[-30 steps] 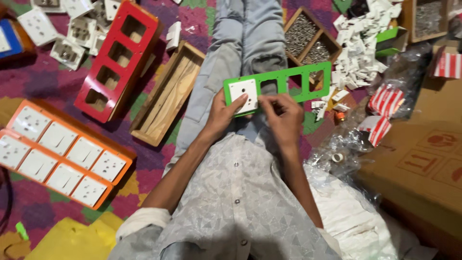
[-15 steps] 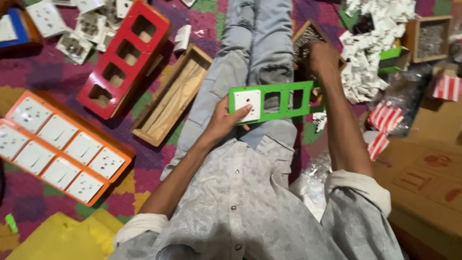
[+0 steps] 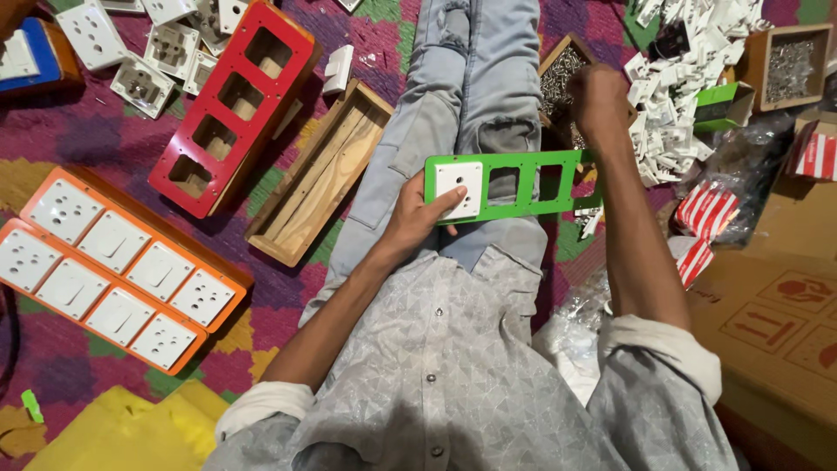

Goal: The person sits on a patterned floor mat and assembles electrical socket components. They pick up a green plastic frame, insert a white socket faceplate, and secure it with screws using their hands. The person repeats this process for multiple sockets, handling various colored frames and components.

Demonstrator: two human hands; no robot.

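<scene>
A person sat on a patterned rug (image 3: pixel 105 131) on the floor, legs stretched out, with a green frame (image 3: pixel 532 185) resting across the lap. The left hand (image 3: pixel 417 212) gripped the frame's left end, fingers curled under it and the thumb pressed on the white socket (image 3: pixel 459 189) fitted in its first opening; the other three openings stood empty. The right hand (image 3: pixel 602 100) reached over a wooden box of screws (image 3: pixel 558 74) just beyond the frame's right end, its fingers bunched downward; whether they held anything could not be told. On the rug to the left lay a red frame (image 3: pixel 231 109) on a wooden box, an open wooden tray (image 3: pixel 318 174) beside the leg, and two orange panels (image 3: pixel 113 262) filled with white switches and sockets. A heap of white parts (image 3: pixel 680 96) lay at the upper right.
</scene>
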